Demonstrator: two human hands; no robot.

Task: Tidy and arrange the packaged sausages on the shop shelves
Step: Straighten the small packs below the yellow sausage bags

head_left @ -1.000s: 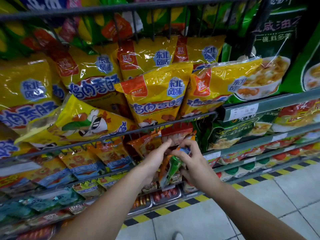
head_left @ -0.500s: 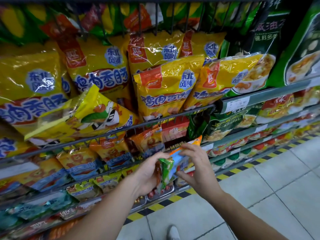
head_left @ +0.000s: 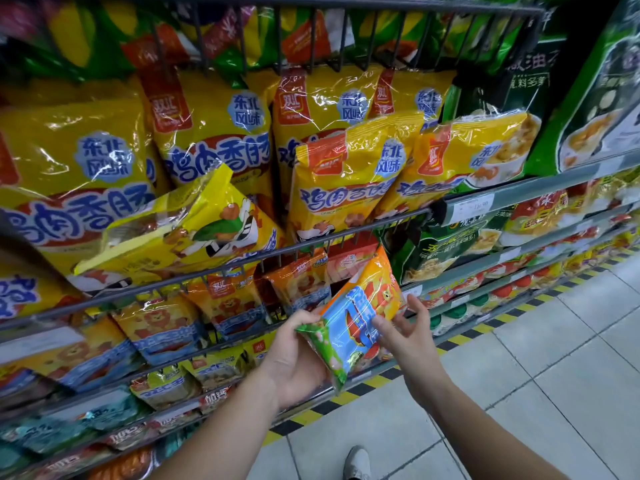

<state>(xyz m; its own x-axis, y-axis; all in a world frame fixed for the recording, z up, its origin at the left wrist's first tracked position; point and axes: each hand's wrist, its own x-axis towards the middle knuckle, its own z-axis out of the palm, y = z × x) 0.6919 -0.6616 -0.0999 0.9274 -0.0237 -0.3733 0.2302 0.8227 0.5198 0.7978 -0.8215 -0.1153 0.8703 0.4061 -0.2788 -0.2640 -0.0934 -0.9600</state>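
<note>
Large bags [head_left: 214, 140] stood in rows on the upper wire shelf, behind its front rail [head_left: 311, 242]. One tipped bag [head_left: 194, 230] lay across that rail towards the left. Small packets [head_left: 162, 327] lined the shelf below. In front of that shelf's right end, the left hand [head_left: 294, 358] gripped a packet [head_left: 349, 327] from its left, and the right hand [head_left: 412, 337] was at its right side, a finger on its face.

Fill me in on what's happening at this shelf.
A person stands at shop shelves stocked with packaged sausages. The left hand grips two small packets together in front of the lower rows: a green packet and an orange-and-blue packet. The right hand is open, its fingertips at the orange-and-blue packet. Above, one big yellow bag lies tipped over against the wire rail.
</note>
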